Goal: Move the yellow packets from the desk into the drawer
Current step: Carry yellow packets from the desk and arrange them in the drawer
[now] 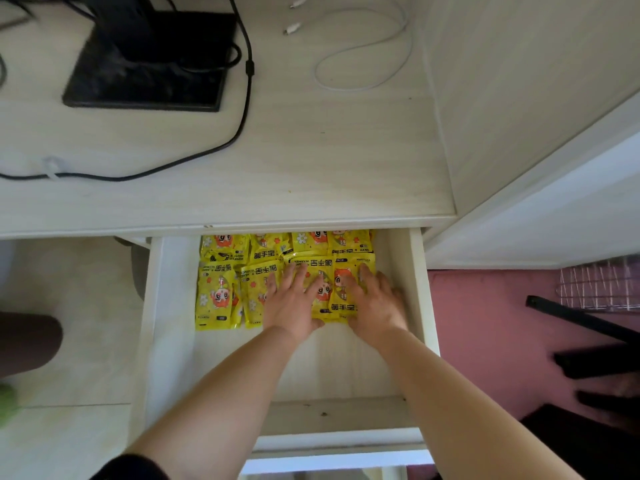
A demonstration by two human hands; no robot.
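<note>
The drawer (414, 271) is pulled out below the front edge of the desk (311, 161). The yellow packets (216, 289) are laid flat in overlapping rows at the back of the drawer, the rearmost row partly hidden under the desk edge. The near half of the drawer floor is left bare.

The left hand (291, 303) is laid palm down with fingers spread on the packets right of centre. The right hand (375, 303) is laid flat beside it, fingers extended, on the rightmost packets. Nothing is pinched by either hand.

On the desk top, a black monitor base (149, 60) is placed at the far left. A black cable (242, 109) is run from it across to the left edge. A looped white cable (363, 53) is laid further right. No packets are seen on the desk top.

"HAND WARMER" and Chinese characters are printed on the packets, together with a red cartoon figure.
</note>
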